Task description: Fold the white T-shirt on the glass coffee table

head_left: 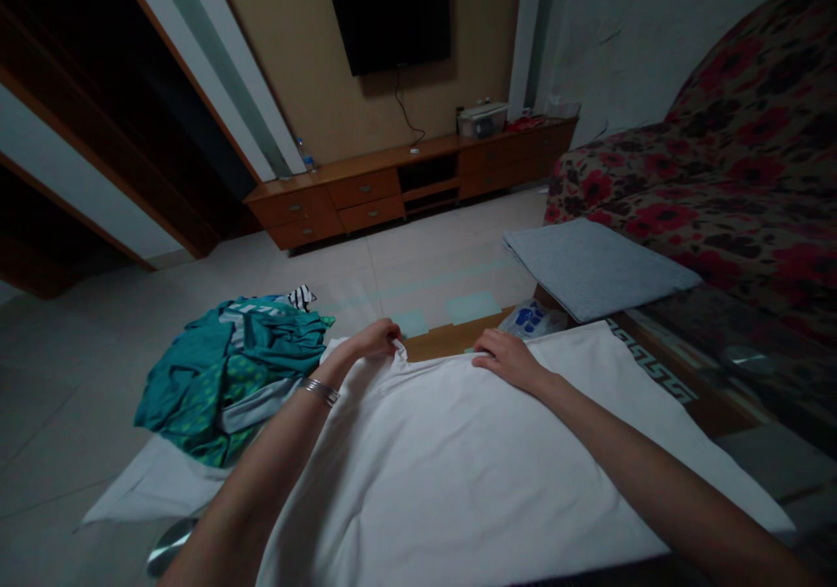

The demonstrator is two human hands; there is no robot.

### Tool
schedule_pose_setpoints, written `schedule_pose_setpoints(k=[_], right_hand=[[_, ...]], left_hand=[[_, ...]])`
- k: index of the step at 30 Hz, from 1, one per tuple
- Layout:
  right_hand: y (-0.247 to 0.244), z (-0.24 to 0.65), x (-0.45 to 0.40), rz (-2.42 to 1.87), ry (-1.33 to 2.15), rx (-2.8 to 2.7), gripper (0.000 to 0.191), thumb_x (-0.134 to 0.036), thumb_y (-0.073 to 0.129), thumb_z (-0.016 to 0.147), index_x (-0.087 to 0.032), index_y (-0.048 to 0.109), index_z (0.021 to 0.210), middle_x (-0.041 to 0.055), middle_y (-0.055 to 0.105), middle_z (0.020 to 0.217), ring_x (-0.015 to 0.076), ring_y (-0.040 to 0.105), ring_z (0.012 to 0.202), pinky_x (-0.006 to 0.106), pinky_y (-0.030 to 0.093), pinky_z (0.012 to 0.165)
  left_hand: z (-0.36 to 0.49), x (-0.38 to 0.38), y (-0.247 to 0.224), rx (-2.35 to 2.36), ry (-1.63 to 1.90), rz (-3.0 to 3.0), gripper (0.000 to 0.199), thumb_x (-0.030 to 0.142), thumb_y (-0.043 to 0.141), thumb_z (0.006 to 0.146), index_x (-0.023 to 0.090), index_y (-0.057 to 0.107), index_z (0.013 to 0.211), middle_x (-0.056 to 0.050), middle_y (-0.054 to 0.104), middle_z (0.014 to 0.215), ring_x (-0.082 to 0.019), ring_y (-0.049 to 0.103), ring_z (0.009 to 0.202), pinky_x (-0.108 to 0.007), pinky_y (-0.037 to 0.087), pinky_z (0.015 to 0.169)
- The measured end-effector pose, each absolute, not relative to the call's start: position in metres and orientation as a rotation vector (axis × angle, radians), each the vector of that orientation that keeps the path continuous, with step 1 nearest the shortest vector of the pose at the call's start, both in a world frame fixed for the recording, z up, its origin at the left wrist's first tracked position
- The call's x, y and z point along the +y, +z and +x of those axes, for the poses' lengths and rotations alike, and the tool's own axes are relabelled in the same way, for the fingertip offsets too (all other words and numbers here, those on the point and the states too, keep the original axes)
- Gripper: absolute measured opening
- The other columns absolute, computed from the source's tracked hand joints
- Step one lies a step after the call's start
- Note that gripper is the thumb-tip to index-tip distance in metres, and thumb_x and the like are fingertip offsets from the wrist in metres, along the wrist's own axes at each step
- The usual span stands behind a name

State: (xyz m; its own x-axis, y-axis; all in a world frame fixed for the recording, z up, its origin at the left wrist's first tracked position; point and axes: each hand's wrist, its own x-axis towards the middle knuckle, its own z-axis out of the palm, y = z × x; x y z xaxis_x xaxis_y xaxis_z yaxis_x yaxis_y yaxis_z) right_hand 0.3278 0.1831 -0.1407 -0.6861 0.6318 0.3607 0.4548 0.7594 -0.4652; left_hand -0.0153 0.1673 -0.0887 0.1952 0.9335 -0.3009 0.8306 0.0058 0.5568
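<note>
A large white cloth lies spread over the table in front of me, wrinkled toward its left side. My left hand, with a silver bracelet on the wrist, pinches a bunched bit of the cloth's far edge. Along the same edge, farther right, my right hand rests on the cloth with its fingers curled over the rim; the fingertips are partly hidden. To the left sits a heap of teal and green clothes, with a white piece beneath it.
A folded grey cloth lies at the right, near a floral sofa. Behind the white cloth is a plastic bag with a blue print. A wooden TV cabinet runs along the far wall below a television.
</note>
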Motion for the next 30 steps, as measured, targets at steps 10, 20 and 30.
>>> schedule_pose_setpoints(k=[10, 20, 30], right_hand=[[-0.144, 0.331, 0.188, -1.061, 0.471, -2.442, 0.020, -0.035, 0.059, 0.092, -0.018, 0.059, 0.084, 0.0023, 0.064, 0.081, 0.0153, 0.055, 0.072, 0.026, 0.032, 0.064], [-0.121, 0.357, 0.193, -1.137, 0.178, -2.347, 0.017, -0.032, 0.057, 0.093, -0.018, 0.066, 0.096, 0.0072, 0.067, 0.101, 0.0211, 0.055, 0.099, 0.032, 0.040, 0.087], [-0.142, 0.509, 0.227, -2.064, 0.124, -1.765, 0.032, -0.040, 0.071, 0.075, -0.014, 0.070, 0.094, 0.0154, 0.066, 0.095, 0.0271, 0.060, 0.094, 0.036, 0.043, 0.084]], left_hand=[[-0.044, 0.153, -0.086, 1.972, 0.378, 1.908, 0.019, 0.036, 0.052, 0.075, 0.018, 0.051, 0.081, -0.001, 0.055, 0.075, -0.016, 0.050, 0.069, -0.025, 0.037, 0.062], [-0.012, 0.156, -0.105, 2.314, 0.236, 2.167, 0.035, 0.045, 0.037, 0.094, 0.019, 0.058, 0.084, -0.012, 0.068, 0.082, -0.025, 0.062, 0.077, -0.029, 0.035, 0.067], [-0.013, 0.152, -0.107, 2.331, 0.190, 2.244, 0.041, 0.049, 0.036, 0.095, 0.019, 0.062, 0.086, -0.009, 0.071, 0.083, -0.023, 0.065, 0.077, -0.027, 0.037, 0.068]])
